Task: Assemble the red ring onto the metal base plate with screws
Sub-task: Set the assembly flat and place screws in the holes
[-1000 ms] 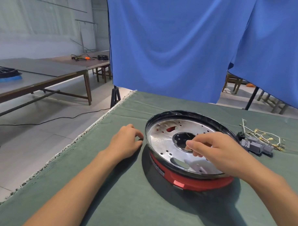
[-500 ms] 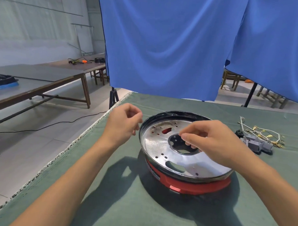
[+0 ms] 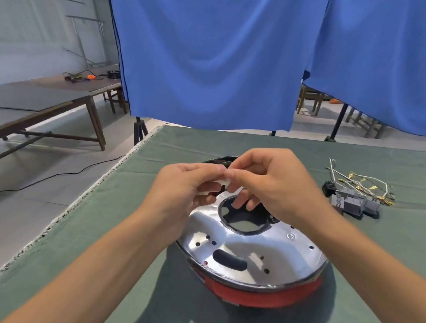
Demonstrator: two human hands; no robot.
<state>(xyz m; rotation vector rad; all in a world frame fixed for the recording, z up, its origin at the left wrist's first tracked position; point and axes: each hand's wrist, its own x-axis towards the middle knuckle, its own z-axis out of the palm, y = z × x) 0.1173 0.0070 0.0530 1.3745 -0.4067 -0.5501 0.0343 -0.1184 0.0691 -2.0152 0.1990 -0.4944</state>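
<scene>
Green cloth (image 3: 137, 231) under all. Left hand (image 3: 182, 191) and right hand (image 3: 266, 185), fingertips pinching one small white piece (image 3: 224, 181) together, just above metal plate (image 3: 252, 254), red ring (image 3: 262, 296) beneath; holes at 6 o'clock.

Two bare hands, the left hand (image 3: 182, 187) and the right hand (image 3: 271, 185), meet above one shiny round metal base plate (image 3: 252, 249), which sits on one red ring (image 3: 267, 296). One small white piece (image 3: 224, 181) is pinched between the fingertips. One tangle of white wires with brass terminals (image 3: 361, 183) lies far right, beside two grey plastic blocks (image 3: 350, 204). Two blue cloth curtains (image 3: 210, 59) hang behind one green cloth-covered table (image 3: 108, 218).
</scene>
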